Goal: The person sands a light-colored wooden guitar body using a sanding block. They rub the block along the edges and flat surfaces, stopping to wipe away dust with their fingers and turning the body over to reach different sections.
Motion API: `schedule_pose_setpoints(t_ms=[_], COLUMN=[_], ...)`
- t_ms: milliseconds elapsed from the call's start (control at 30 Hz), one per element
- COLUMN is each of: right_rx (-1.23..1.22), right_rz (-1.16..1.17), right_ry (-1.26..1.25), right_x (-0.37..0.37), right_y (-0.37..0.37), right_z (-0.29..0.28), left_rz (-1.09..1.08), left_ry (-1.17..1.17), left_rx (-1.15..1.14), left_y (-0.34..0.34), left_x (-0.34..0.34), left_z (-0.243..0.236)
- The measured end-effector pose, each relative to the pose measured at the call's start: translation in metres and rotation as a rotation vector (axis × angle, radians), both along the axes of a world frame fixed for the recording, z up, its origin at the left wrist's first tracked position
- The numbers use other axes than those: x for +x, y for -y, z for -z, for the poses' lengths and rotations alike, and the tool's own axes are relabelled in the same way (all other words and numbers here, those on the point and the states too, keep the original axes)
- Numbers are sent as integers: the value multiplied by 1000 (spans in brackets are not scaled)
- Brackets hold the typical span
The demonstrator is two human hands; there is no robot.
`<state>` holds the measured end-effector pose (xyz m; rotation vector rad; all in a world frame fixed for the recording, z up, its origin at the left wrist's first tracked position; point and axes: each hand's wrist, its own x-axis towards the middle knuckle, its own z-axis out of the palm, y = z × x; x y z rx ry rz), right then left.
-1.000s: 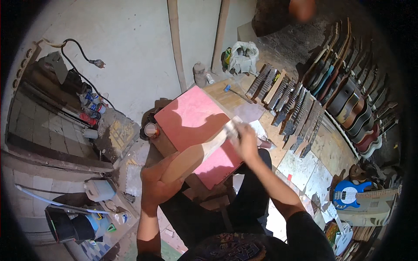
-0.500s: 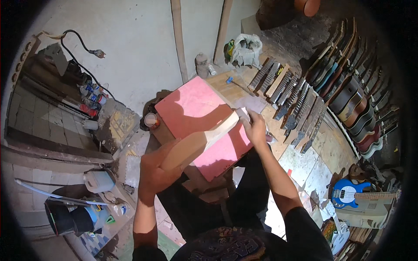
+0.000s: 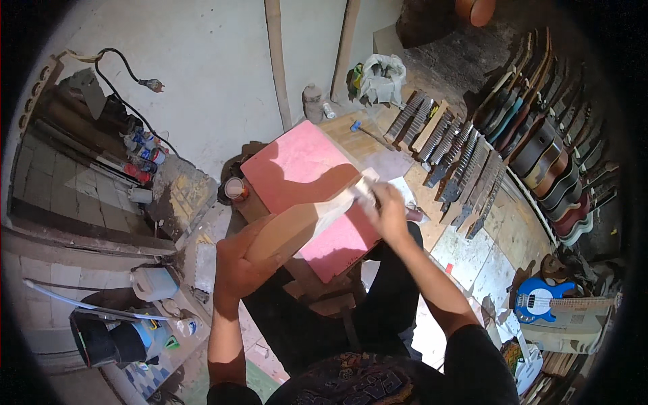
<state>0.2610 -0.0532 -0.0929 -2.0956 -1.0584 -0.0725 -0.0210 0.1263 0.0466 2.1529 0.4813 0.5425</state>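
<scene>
My left hand (image 3: 236,264) is wrapped round the broad near end of a paddle-shaped piece of wood (image 3: 289,233). The wood slants up to the right, narrowing to a paler far part. At that far end my right hand (image 3: 390,214), smeared by motion, presses a small pale sheet (image 3: 365,192) against the wood. The sheet looks like folded sandpaper, but its kind is not certain. Below the wood lies a flat pink board (image 3: 290,158) on a low stand in front of my legs; shadows of my hands and the wood cross it.
Beyond the board on the right, several fretted guitar necks (image 3: 464,152) lie in a row. Guitars (image 3: 540,158) stand in a rack at far right, with a blue bass (image 3: 540,302) below. A small can (image 3: 235,190) stands left of the board; a black bucket (image 3: 98,337) sits lower left.
My right hand has slid toward me and slightly left along the far end of the wood, with the pale sheet. My left hand and the wood have shifted only slightly.
</scene>
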Motion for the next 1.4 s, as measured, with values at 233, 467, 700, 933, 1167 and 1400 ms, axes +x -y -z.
schedule_pose_setpoints(t_ms=[233,467,700,933,1167,1400], right_rx=[33,37,-61,-37,46,48], right_rz=[15,69,167,83,-30,-19], right_ry=[83,146,-172,-169,138,185], right_x=[-4,-6,20,19,8,-20], right_y=[3,-5,-7,-6,2,-2], right_z=[12,11,2,-11,13,1], left_rz=[-8,-7,-2,5,-20,-25], left_ry=[22,23,10,52,43,51], left_rx=[40,44,4,7,-59,10], left_y=[0,4,6,2,8,5], left_x=[0,-2,-10,-12,-16,-21], left_z=[6,2,5,12,13,17])
